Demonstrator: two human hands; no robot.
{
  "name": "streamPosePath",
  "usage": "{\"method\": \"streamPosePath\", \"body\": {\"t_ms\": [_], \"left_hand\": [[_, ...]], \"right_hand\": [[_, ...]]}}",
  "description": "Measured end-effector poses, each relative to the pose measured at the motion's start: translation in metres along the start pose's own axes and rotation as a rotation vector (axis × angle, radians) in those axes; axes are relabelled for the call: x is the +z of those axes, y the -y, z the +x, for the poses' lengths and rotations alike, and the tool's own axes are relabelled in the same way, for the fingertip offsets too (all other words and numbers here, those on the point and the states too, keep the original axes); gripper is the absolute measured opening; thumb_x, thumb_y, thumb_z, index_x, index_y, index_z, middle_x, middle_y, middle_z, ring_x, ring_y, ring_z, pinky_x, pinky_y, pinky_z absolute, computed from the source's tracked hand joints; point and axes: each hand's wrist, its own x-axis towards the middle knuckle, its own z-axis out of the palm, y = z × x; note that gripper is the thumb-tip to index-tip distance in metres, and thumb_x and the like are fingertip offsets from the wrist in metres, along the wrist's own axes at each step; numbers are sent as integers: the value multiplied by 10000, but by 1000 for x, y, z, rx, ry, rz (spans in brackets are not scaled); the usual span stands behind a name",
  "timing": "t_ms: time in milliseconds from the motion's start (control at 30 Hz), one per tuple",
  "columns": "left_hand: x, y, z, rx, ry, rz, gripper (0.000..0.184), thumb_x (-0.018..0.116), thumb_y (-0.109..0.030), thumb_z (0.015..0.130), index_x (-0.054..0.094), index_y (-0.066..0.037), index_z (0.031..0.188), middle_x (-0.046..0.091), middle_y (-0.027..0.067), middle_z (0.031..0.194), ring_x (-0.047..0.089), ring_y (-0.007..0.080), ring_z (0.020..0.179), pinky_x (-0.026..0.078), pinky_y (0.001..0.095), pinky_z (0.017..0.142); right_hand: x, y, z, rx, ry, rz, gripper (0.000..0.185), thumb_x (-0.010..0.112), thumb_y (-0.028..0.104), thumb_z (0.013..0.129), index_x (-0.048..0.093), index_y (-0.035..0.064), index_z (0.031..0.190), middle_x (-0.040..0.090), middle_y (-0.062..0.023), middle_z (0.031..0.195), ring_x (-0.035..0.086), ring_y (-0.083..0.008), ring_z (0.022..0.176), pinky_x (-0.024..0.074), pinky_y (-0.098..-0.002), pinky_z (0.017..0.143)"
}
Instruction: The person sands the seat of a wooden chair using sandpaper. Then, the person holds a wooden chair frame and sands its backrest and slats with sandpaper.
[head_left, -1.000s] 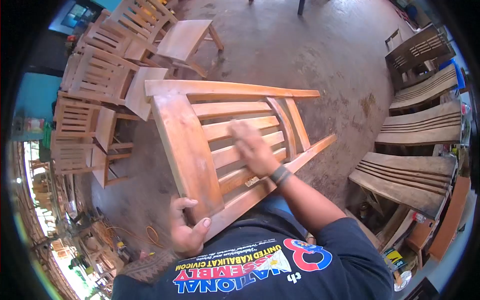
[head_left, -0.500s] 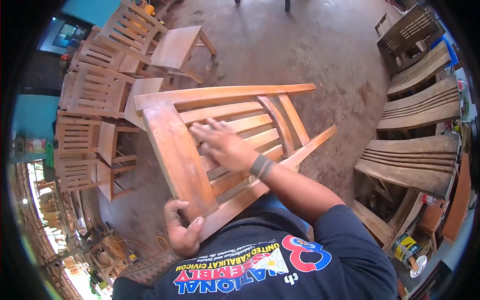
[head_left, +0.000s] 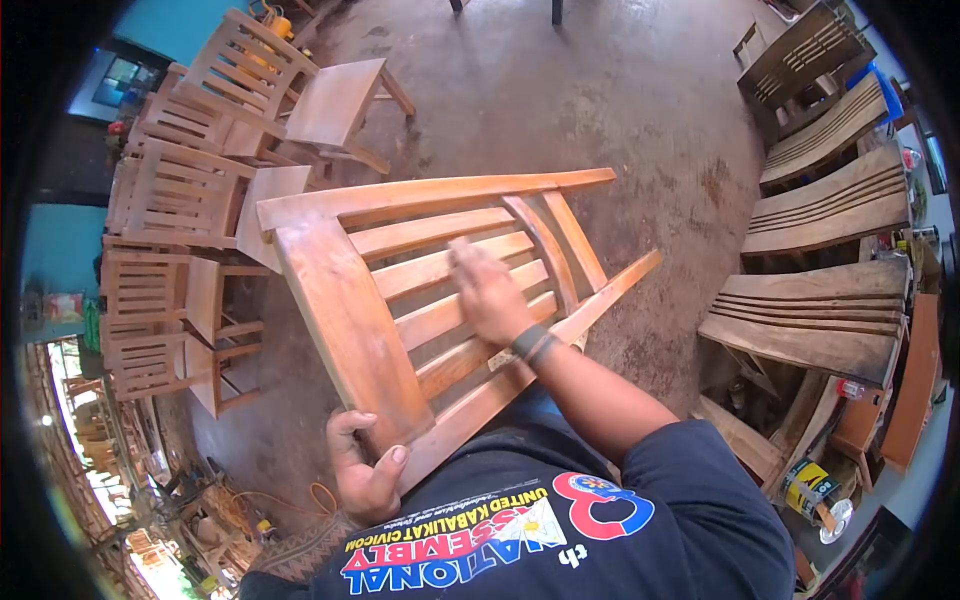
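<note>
A reddish-brown wooden chair back [head_left: 345, 315] lies slanted across my lap, its wide rail toward the left and several slats running between the two long side posts. My left hand [head_left: 362, 470] grips its near left corner, thumb on the near side and fingers curled round the wide rail's end. Over the middle slats is my right hand [head_left: 490, 295], wearing a dark wristband. Its fingers touch or hover just above a slat and are smeared by motion. Whether anything lies under them is hidden.
Unfinished slatted chairs [head_left: 185, 190] stand in rows on the left. Several curved, grooved wooden panels [head_left: 810, 315] line the right side. A yellow-and-black can [head_left: 812, 490] sits at lower right. Concrete floor [head_left: 520, 90] stretches ahead, and an orange cord [head_left: 322, 497] lies at lower left.
My right hand has moved right along the slats, away from the wide rail. My left hand keeps its hold on the corner. The whole view has shifted slightly.
</note>
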Motion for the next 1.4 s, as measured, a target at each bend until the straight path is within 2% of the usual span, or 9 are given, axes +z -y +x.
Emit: {"method": "streamPosePath", "body": {"t_ms": [133, 367, 500, 733, 800, 933, 1133, 1267, 1400], "left_hand": [[-3, 3, 1, 24, 15, 10, 498, 743, -46, 879, 535, -80, 1331, 539, 77, 1268, 524, 218, 1257, 384, 394, 1139], [-2, 2, -1, 36, -4, 22, 478, 739, -62, 890, 540, -81, 1324, 540, 86, 1271, 527, 228, 1270, 382, 400, 1146], [-6, 6, 0, 15, 24, 1, 519, 750, -86, 880, 517, -80, 1344, 559, 117, 1347, 522, 242, 1323, 372, 408, 1175], [1, 1, 1, -8, 20, -72, 537, 777, -117, 881, 514, -83, 1349, 590, 123, 1350, 541, 248, 1314, 401, 426, 1165], [-2, 4, 3, 57, 55, -76, 516, 749, -48, 896, 517, -84, 1355, 578, 143, 1397, 528, 261, 1360, 384, 431, 1189], [-8, 10, -2, 34, 63, -28, 511, 737, -13, 903, 518, -85, 1358, 570, 148, 1407, 520, 266, 1382, 375, 436, 1203], [1, -3, 4, 49, 58, -9, 495, 746, -31, 906, 526, -83, 1346, 567, 138, 1387, 518, 260, 1370, 386, 442, 1193], [3, 1, 2, 46, 52, -47, 493, 762, -37, 891, 540, -95, 1328, 530, 145, 1412, 503, 285, 1393, 382, 452, 1196], [1, 8, 2, 57, 22, 21, 498, 782, -43, 872, 552, -107, 1309, 496, 155, 1415, 492, 308, 1410, 379, 467, 1199]], "right_hand": [[-10, -94, 12, 323, 88, -279, 365, 529, 275, 1106, 711, 19, 1294, 718, -242, 1330, 643, -437, 1201, 479, -556, 1071], [-11, -109, 26, 285, 363, -455, 399, 518, 281, 1104, 749, 4, 1274, 732, -242, 1239, 635, -445, 1206, 488, -537, 1076], [-2, -81, 24, 188, 69, -382, 405, 479, 283, 1115, 769, 7, 1175, 763, -224, 1166, 662, -415, 1193, 484, -572, 1036], [-12, -85, 41, 324, 305, -415, 350, 534, 244, 1103, 755, -24, 1143, 767, -233, 1108, 688, -421, 1126, 515, -580, 1010], [15, -49, 21, -30, -109, -80, 258, 569, 153, 1087, 734, -43, 1111, 770, -244, 1146, 708, -456, 1129, 538, -568, 1054], [-20, 14, 13, -205, 124, 247, 350, 578, 189, 1104, 703, 28, 1389, 675, -217, 1435, 609, -402, 1376, 464, -495, 1194], [-41, -73, 74, 292, 658, 163, 369, 617, 286, 1083, 733, 39, 1332, 718, -208, 1350, 654, -382, 1289, 482, -502, 1144], [-19, 94, 56, -242, 395, 246, 503, 666, 339, 1057, 648, 91, 1494, 676, -201, 1440, 591, -380, 1392, 406, -552, 1221], [-35, 25, 54, -93, 527, 354, 588, 767, 220, 995, 603, 95, 1546, 637, -209, 1432, 624, -336, 1325, 499, -489, 1149]]}}
